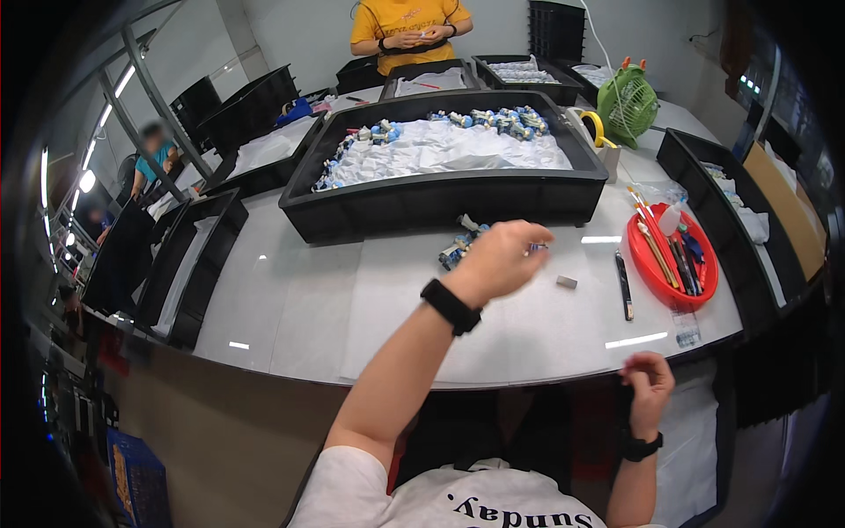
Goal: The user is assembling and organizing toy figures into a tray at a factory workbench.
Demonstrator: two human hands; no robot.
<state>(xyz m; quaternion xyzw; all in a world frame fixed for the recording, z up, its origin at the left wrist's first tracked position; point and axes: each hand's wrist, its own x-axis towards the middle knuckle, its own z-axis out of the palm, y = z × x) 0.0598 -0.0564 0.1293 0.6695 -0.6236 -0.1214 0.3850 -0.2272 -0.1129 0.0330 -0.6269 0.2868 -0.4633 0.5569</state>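
Observation:
My left hand [497, 261] reaches over the white tabletop, in front of the big black tray. Its fingers bend round toward the thumb, and a small bluish bit shows between them; what it is I cannot make out. Small blue-and-grey figurines [454, 252] lie right beside that hand, partly hidden by it. My right hand [649, 384] hovers at the table's front edge on the right, fingers curled in toward the thumb. Anything inside that curl is hidden. A small grey block [566, 282] and a dark slim pen-like tool [624, 286] lie between the hands and the red basket.
The large black tray [422, 211] holds white sheeting and several blue figurines. A red basket [630, 255] with brushes and tools stands right, near a green fan [628, 104] and yellow tape [598, 128]. Black trays [673, 158] flank the table. A person in yellow [409, 26] works opposite.

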